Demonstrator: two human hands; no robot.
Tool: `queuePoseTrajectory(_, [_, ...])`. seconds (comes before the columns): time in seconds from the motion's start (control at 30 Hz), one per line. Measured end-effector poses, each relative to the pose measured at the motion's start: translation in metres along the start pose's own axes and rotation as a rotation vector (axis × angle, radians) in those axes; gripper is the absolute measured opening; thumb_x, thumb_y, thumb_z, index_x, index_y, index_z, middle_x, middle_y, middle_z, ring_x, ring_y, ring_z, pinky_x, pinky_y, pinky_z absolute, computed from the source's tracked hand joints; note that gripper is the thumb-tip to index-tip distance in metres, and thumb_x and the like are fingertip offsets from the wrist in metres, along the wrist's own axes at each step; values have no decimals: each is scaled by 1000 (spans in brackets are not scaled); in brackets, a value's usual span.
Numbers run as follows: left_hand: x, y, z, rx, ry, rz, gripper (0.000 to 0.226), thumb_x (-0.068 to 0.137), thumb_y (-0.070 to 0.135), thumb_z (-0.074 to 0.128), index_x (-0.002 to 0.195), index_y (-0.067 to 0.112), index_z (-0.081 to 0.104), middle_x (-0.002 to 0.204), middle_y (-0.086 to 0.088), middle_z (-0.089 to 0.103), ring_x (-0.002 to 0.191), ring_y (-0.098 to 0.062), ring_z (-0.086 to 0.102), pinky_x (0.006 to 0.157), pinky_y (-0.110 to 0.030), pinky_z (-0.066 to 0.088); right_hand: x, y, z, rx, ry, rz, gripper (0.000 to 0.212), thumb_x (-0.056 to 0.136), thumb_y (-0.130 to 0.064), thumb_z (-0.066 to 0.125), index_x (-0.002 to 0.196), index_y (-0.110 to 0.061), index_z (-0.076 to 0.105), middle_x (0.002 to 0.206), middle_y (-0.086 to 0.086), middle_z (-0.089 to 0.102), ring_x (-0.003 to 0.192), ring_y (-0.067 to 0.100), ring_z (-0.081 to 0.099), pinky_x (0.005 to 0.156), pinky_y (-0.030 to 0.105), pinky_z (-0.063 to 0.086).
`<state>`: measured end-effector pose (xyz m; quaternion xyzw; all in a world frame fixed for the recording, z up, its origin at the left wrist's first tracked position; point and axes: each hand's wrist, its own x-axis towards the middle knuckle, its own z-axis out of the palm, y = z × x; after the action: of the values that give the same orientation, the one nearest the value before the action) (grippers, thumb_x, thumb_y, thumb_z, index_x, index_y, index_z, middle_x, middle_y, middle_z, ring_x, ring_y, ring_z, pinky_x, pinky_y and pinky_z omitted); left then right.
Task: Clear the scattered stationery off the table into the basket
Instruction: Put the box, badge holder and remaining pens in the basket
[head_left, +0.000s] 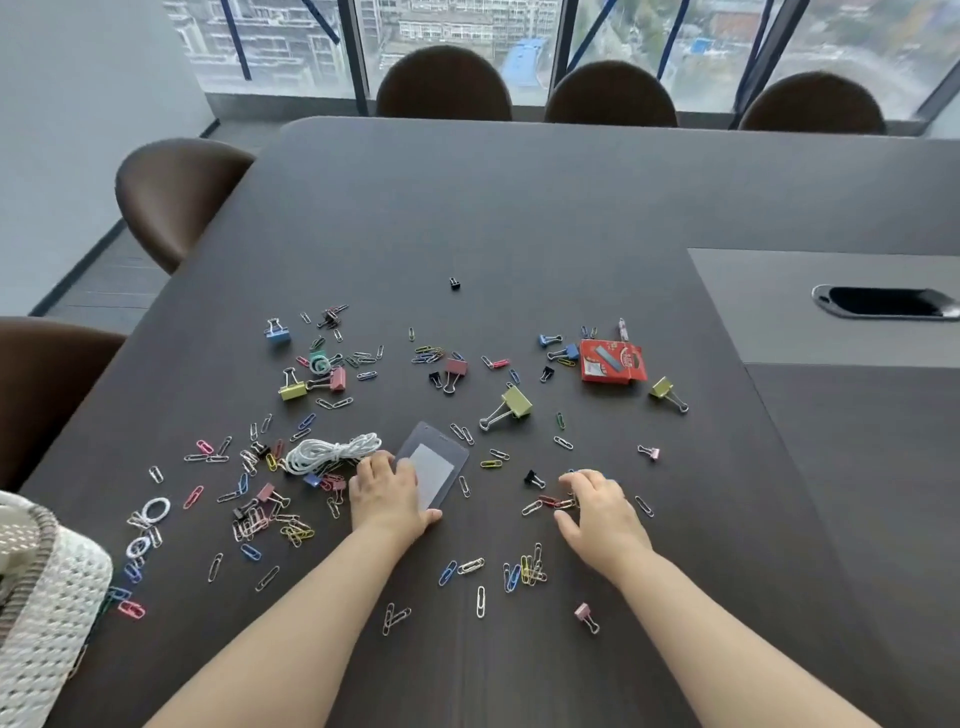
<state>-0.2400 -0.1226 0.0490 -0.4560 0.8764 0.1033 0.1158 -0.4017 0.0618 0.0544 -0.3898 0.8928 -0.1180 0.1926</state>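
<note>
Several coloured paper clips (270, 522) and binder clips (511, 408) lie scattered over the dark table (519, 208). A white woven basket (57, 603) sits at the table's near left edge. My left hand (387, 499) lies over the lower left part of a dark badge holder (439, 467), fingers curled at its left edge and thumb along its bottom edge. A coiled white cord (332, 452) lies just left of that hand. My right hand (597, 514) has its fingers and thumb curled round a few paper clips (558, 503).
A red staple box (612, 362) lies at the far right of the scatter, with a lone black binder clip (455, 283) farther back. A grey panel with a cable slot (883, 301) is set in the table on the right. Brown chairs (176, 197) stand around the table.
</note>
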Motion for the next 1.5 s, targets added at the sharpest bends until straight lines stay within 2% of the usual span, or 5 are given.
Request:
queuePoseTrajectory(0.53, [91, 56, -37, -552, 268, 43, 13, 84, 7, 59, 97, 8, 59, 106, -9, 44, 77, -24, 51, 70, -32, 37, 177, 54, -53, -39, 58, 300, 80, 86, -54, 48, 146, -24, 4, 155, 13, -5, 141, 39, -2, 114, 48, 10])
queuePoseTrajectory(0.83, [112, 80, -38, -613, 303, 75, 19, 85, 4, 54, 104, 9, 56, 107, -4, 47, 79, -17, 46, 72, -30, 37, 181, 59, -41, -80, 238, 301, 76, 77, -62, 53, 132, -14, 32, 145, 16, 28, 132, 34, 28, 107, 44, 29])
queuePoseTrajectory(1.2, [93, 81, -42, -569, 228, 100, 10, 88, 12, 53, 95, 11, 60, 98, 0, 48, 74, -16, 47, 68, -27, 35, 109, 69, -24, 375, 360, 59, 60, 67, -17, 73, 116, -13, 39, 136, 7, 39, 121, 21, 39, 97, 34, 41])
queuePoseTrajectory(1.4, [85, 99, -46, -616, 85, 190, 16, 93, 23, 48, 93, 11, 58, 94, 0, 49, 83, -17, 52, 70, -25, 34, 73, 50, -35, 452, 250, -207, 76, 62, -29, 70, 126, -31, 30, 126, -13, 37, 115, 2, 37, 90, 6, 31])
queuePoseTrajectory(1.5, [81, 103, -47, -667, -55, 279, 19, 89, 38, 53, 87, 19, 56, 89, 1, 54, 81, -15, 52, 69, -24, 35, 70, 39, -41, 398, 174, -304, 83, 61, -41, 64, 133, -36, 22, 123, -6, 42, 113, 7, 42, 98, 21, 38])
